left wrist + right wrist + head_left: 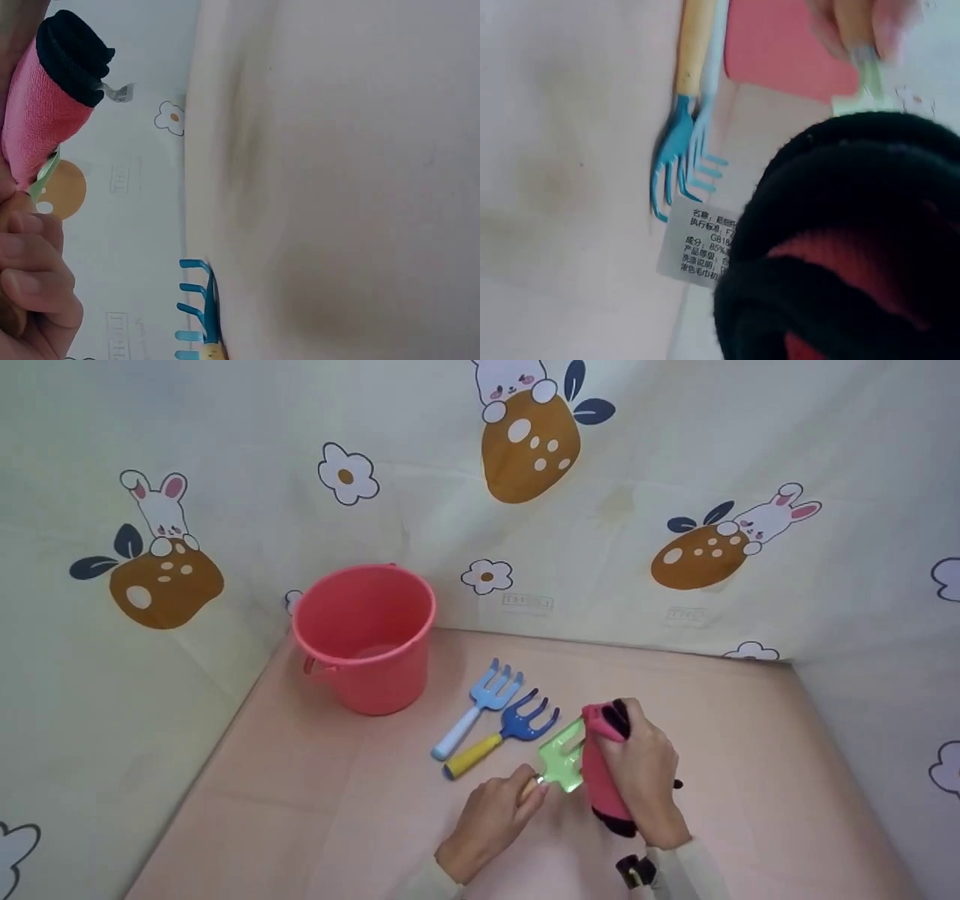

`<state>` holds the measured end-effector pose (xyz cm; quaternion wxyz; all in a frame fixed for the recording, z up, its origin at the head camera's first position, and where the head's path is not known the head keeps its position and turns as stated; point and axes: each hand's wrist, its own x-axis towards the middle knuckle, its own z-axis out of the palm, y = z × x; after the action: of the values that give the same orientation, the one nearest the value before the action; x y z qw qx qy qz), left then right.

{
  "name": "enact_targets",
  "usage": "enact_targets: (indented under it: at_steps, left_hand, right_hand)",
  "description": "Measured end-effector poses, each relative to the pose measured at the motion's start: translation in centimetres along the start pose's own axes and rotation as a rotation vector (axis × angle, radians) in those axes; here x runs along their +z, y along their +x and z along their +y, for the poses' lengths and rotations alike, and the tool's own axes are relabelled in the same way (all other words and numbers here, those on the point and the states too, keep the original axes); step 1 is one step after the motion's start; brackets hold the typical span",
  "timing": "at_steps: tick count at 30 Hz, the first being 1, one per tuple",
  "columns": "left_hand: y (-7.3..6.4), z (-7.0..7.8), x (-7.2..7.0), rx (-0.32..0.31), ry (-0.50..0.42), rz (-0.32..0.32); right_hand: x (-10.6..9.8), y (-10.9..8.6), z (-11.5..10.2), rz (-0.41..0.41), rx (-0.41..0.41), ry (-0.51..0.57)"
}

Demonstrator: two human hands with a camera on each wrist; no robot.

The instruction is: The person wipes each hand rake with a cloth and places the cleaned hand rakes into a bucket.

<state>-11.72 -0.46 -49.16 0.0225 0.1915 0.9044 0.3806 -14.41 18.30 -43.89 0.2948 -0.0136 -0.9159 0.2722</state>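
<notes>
And there's the green fork (pixel 559 757), over the near part of the surface (pixel 337 817), the left hand (pixel 491 821) curled round its handle. It slants toward the far edge, leaning right, and the right hand (pixel 645 765), bunched tight round the pink cloth (pixel 600 772), overlaps its right side.

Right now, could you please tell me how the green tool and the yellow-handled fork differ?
The green tool is gripped by the left hand, while the yellow-handled fork lies on the table. The pink cloth partly hides the green tool but leaves the yellow-handled fork uncovered. Both have pronged heads.
</notes>
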Motion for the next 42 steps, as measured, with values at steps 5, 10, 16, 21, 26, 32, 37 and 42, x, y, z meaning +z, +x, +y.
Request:
enact_targets:
  at_steps: [5, 10, 16, 21, 26, 32, 37, 42]
  left_hand:
    - [-0.1, 0.1, -0.2, -0.037, -0.053, 0.008]
    - [0.1, 0.5, -0.8, -0.05, -0.091, 0.014]
    - [0.4, 1.0, -1.0, -0.054, -0.091, 0.028]
    - [0.4, 1.3, -1.1, -0.037, -0.095, 0.039]
    - [0.2, 1.5, -1.1, -0.019, -0.084, 0.05]
    - [0.0, 1.5, -1.1, 0.018, -0.056, 0.085]
    - [0.0, 1.3, -1.2, 0.012, -0.048, 0.073]
    - [0.2, 1.3, -1.3, 0.009, -0.049, 0.068]
  right_hand:
    - [-1.5, 1.1, 1.0, 0.026, 0.111, 0.044]
    - [-1.9, -0.4, 0.3, -0.013, -0.007, 0.133]
    - [-1.1, -2.6, -1.2, -0.084, -0.242, 0.157]
    - [-0.5, -3.6, -2.1, -0.13, -0.312, 0.135]
    - [-0.3, -3.9, -2.6, -0.154, -0.3, 0.097]
    - [0.1, -4.0, -3.2, -0.135, -0.26, 0.053]
    - [0.2, -4.0, -3.0, -0.108, -0.207, 0.051]
    - [0.2, -3.7, -3.1, -0.09, -0.193, 0.058]
